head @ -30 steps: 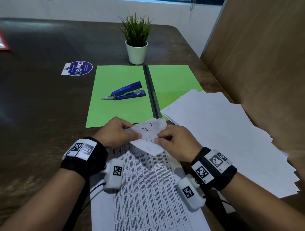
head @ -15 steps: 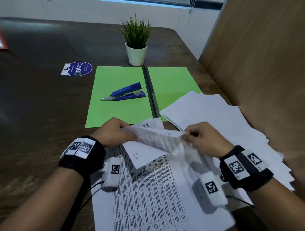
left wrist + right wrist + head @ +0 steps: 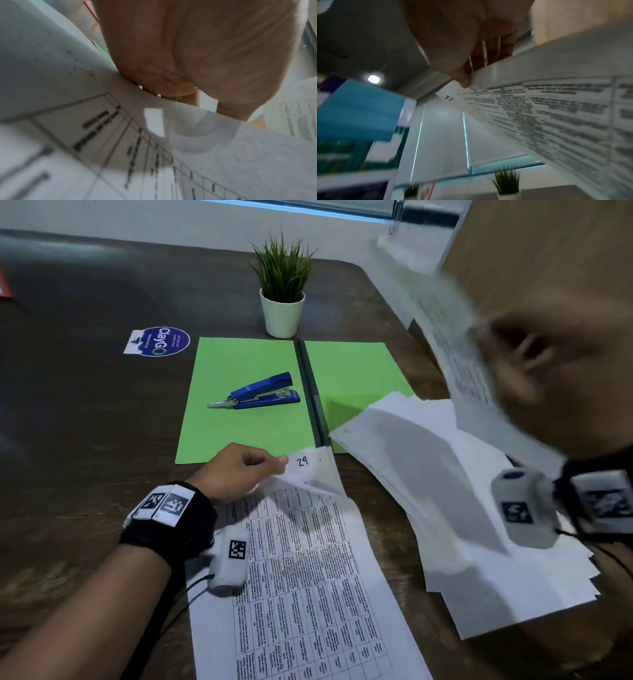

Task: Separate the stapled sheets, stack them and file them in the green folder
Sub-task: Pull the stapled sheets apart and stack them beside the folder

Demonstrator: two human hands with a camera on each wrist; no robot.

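Stapler (image 3: 255, 394) on folder (image 3: 239, 405); plant (image 3: 282, 289) behind.

Right hand (image 3: 544, 378) and its lifted sheet (image 3: 455, 347) are motion-blurred; the sheet's print is unreadable.

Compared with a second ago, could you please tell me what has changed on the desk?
The right hand has pulled the sheet marked 21 free and swung it up to the right. The left hand still pinches the corner of the sheet marked 29. Stapler, green folder and loose pile stayed put.
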